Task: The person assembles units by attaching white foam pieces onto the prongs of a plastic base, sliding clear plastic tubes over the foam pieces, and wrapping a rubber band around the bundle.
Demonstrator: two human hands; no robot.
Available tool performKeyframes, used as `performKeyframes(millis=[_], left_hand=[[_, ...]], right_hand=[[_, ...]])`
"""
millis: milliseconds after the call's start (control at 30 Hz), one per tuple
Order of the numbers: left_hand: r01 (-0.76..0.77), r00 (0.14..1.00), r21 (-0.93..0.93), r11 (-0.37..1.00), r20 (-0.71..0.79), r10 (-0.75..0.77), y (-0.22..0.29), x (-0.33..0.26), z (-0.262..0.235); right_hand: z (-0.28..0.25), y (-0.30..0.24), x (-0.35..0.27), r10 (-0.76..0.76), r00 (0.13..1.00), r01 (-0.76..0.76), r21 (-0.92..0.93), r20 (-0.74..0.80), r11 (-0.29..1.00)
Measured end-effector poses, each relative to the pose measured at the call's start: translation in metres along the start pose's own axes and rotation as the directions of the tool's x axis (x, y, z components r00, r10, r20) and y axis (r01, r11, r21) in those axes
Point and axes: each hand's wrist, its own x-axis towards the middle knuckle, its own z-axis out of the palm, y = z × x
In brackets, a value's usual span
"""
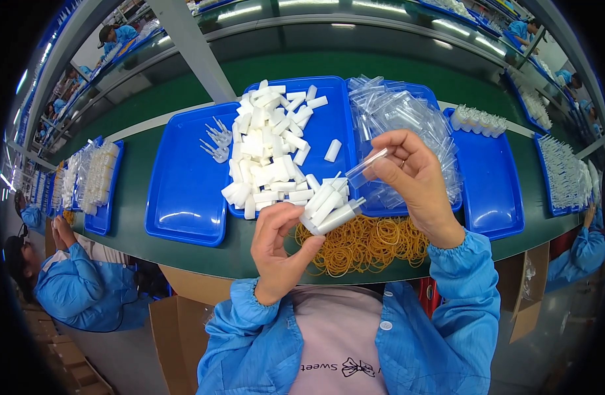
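Note:
My left hand [274, 253] is closed around a small bundle of white plastic pieces in transparent sleeves [330, 210], pinched between thumb and fingers. Thin stems stick up from the bundle's far side. Just right of it, my right hand [421, 184] pinches one transparent plastic sleeve [366, 168], tilted with its lower end near the bundle. Whether the two touch, I cannot tell. Behind my left hand, loose white rectangular pieces [269, 155] are heaped in a blue tray [338, 178]. Transparent sleeves [407, 118] fill another tray beyond my right hand.
Yellow-brown rubber bands [371, 247] lie heaped at the near table edge, below my hands. A left blue tray [184, 191] bears a few thin-stemmed transparent parts [217, 139]. Finished-looking bundles [478, 121] stand in the right tray [493, 191]. A co-worker [85, 283] sits at left.

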Motion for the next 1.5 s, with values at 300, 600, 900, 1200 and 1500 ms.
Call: performKeyframes(millis=[300,600,900,1200,1500], left_hand=[[-0.103,0.995,0.17,0.98,-0.002,0.104,0.0,-0.004,-0.003],[-0.112,0.994,0.195,0.974,0.013,0.112,0.003,-0.002,-0.003],[-0.091,0.985,0.367,0.926,0.168,0.03,0.018,0.006,0.001],[-0.148,0.966,0.315,0.937,0.249,0.069,0.021,0.011,0.001],[-0.114,0.957,0.251,0.961,0.287,0.039,0.019,0.011,0.0]], right_hand=[[-0.001,0.003,-0.004,0.018,0.999,-0.018,0.006,0.029,1.0],[-0.003,0.005,-0.008,0.11,0.988,-0.117,0.056,0.107,0.992],[0.001,0.009,-0.014,0.026,0.998,-0.025,-0.018,0.057,1.0],[-0.001,0.009,-0.017,0.055,0.996,-0.057,0.028,0.076,0.998],[-0.007,0.003,-0.017,0.112,0.985,-0.118,0.044,0.134,0.992]])
